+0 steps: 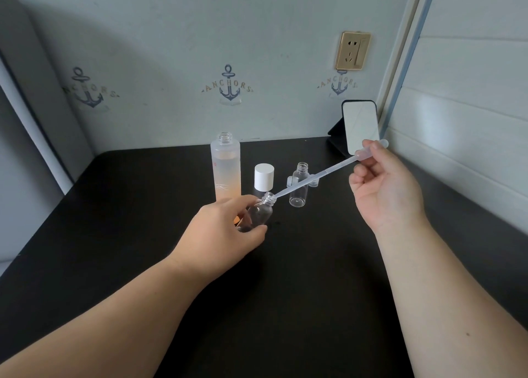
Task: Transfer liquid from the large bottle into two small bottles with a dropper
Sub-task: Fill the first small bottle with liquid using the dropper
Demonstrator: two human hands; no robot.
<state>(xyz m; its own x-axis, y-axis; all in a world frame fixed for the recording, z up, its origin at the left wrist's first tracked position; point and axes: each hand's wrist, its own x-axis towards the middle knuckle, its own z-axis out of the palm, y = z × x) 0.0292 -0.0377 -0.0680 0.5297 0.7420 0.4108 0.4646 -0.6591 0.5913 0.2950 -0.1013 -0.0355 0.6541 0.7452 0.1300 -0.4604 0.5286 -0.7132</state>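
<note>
The large frosted bottle (225, 169) stands uncapped at the back of the black table, about two thirds full of pale orange liquid. My left hand (225, 232) grips a small clear bottle (261, 210) and tilts it to the right just above the table. My right hand (383, 183) pinches the bulb of a long translucent dropper (314, 177), whose tip sits in the tilted bottle's mouth. A second small clear bottle (299, 186) stands upright and open behind the dropper stem.
The large bottle's white cap (264, 176) stands between the bottles. Two small clear caps (314, 181) lie beside the upright small bottle. A phone on a stand (361, 126) leans at the back right corner. Walls close the table (285, 306) at back and right.
</note>
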